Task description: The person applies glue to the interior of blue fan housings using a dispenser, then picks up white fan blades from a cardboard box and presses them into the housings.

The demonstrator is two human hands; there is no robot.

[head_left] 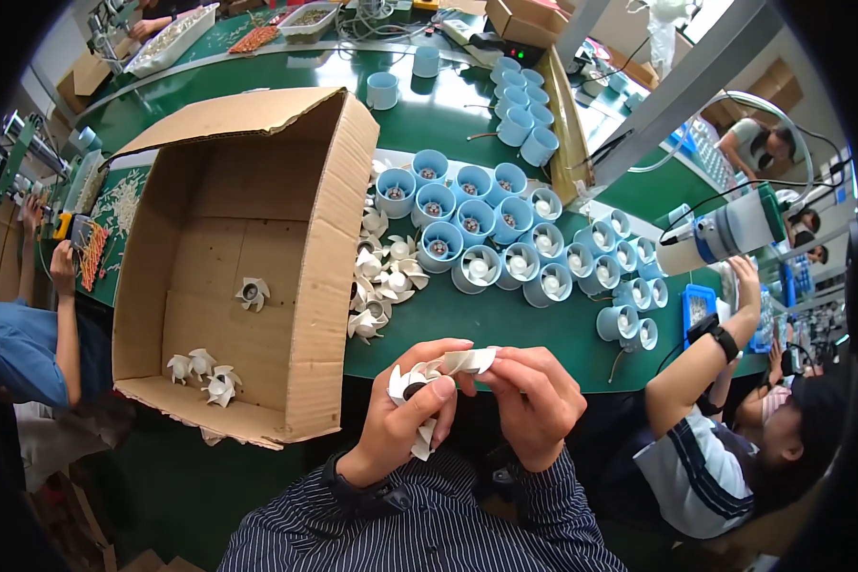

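Both hands, left hand (400, 419) and right hand (534, 405), grip one white plastic fan impeller (429, 381) with closed fingers, near the green worktop (467, 319). Few impellers lie in the open cardboard box (257, 257); many wait beside blue cylindrical housings (477, 224)

1. Scene was bright and evenly lit; light seemed to come from overhead, source not in view.
2. Soft sheen lay on the green bench (467, 114); no hard glare.
3. Cardboard box (248, 257) interior showed a mild shadow along its right wall.
4. Black fisheye vignette closed off all four corners.
5. Straight edges bowed toward the rim; the grey beam (677, 91) curved noticeably.
6. Centre was sharp; figures at the far right edge were softer and stretched.
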